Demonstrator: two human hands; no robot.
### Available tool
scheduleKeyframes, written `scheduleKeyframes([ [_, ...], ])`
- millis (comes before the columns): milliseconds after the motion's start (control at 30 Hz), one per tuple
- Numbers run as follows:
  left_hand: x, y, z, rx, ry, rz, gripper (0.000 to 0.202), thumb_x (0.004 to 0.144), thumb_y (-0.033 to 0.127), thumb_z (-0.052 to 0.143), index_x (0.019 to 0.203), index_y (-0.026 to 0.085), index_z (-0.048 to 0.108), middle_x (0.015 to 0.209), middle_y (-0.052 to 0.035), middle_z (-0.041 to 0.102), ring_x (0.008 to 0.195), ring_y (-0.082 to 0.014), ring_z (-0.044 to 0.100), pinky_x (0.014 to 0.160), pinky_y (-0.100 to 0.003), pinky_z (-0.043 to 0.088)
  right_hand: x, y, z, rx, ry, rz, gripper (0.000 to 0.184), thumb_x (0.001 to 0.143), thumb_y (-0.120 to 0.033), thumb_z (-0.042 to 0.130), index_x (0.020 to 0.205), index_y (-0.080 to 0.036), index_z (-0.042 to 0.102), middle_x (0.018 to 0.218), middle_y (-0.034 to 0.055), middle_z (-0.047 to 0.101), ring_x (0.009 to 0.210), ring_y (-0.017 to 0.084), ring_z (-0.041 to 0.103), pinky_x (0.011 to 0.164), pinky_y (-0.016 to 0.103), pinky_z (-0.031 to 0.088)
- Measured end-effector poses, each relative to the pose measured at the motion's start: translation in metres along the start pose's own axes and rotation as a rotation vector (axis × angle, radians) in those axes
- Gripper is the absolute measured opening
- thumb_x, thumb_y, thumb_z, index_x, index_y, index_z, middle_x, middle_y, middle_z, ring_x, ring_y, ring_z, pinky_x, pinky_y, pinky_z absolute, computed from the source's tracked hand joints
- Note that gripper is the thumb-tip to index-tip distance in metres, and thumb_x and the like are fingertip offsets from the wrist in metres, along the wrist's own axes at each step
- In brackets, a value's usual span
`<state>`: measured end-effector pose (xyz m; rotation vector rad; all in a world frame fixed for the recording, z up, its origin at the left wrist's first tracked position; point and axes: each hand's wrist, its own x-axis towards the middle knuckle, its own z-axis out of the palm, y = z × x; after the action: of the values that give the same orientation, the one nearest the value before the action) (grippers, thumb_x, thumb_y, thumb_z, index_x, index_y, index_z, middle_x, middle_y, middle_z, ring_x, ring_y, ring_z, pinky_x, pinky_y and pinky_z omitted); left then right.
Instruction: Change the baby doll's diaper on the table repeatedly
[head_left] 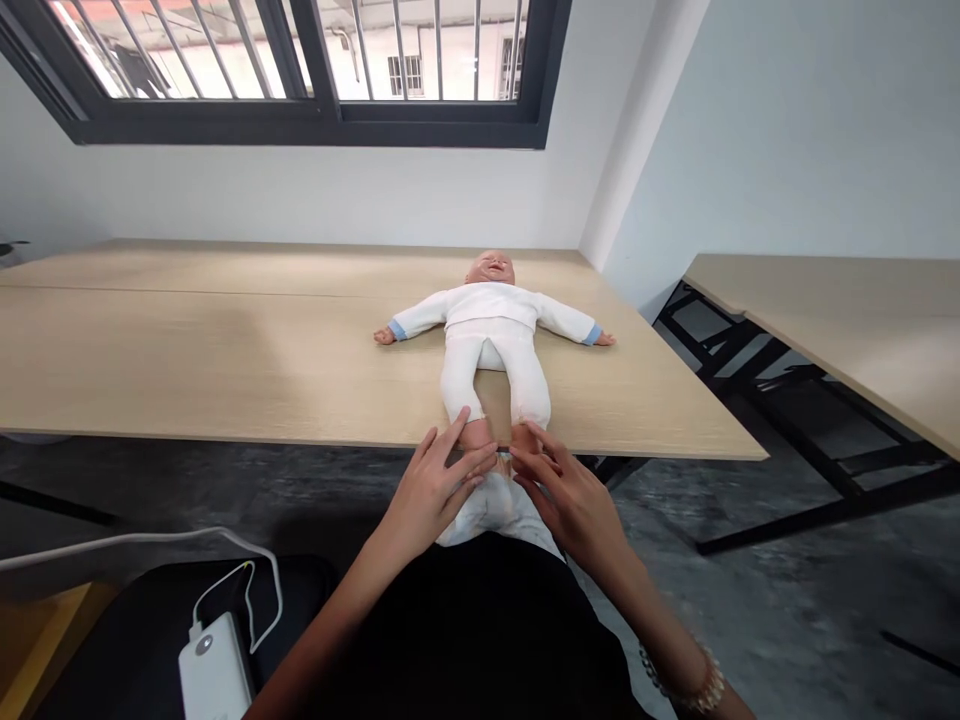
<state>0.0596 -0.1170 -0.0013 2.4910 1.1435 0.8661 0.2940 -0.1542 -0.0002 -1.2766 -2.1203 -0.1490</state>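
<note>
A baby doll (491, 330) in white top and white trousers lies on its back on the wooden table (225, 350), arms spread, feet at the near edge. My left hand (439, 480) rests on the doll's left-side foot with fingers stretched over it. My right hand (562, 485) lies at the other foot, fingers extended and touching it. Between and below my hands a white cloth item (491, 510) hangs off the table edge against my dark clothing; both hands touch its upper part.
A second wooden table (840, 310) on a black frame stands at the right, with a gap of grey floor between. A white power bank (214, 670) with a cable lies on a dark seat at lower left. A barred window runs along the back wall.
</note>
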Motion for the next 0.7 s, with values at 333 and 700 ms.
scheduleKeyframes([
  [333,-0.059,-0.003,0.014,-0.091,0.389,-0.181,0.014,0.1,0.035,0.054,0.103,0.032,0.067,0.105,-0.0068,0.071,0.101,-0.0255,0.072,0.09,-0.043,0.061,-0.091,0.031,0.041,0.174,0.426,0.417,0.025,0.099,-0.04,0.061,0.114,-0.022,0.054,0.104,0.0131,0.063,0.089,0.026,0.066,0.075,0.045,0.061],
  [700,-0.074,-0.04,0.046,-0.304,-0.217,-0.855,0.05,0.094,0.057,0.053,0.066,0.017,0.062,0.068,-0.0052,0.065,0.073,-0.0236,0.065,0.069,-0.03,0.041,-0.075,0.032,0.109,0.656,-0.547,0.682,0.054,0.09,-0.068,0.05,0.088,-0.016,0.065,0.097,0.0159,0.071,0.097,0.033,0.068,0.094,0.048,0.052],
])
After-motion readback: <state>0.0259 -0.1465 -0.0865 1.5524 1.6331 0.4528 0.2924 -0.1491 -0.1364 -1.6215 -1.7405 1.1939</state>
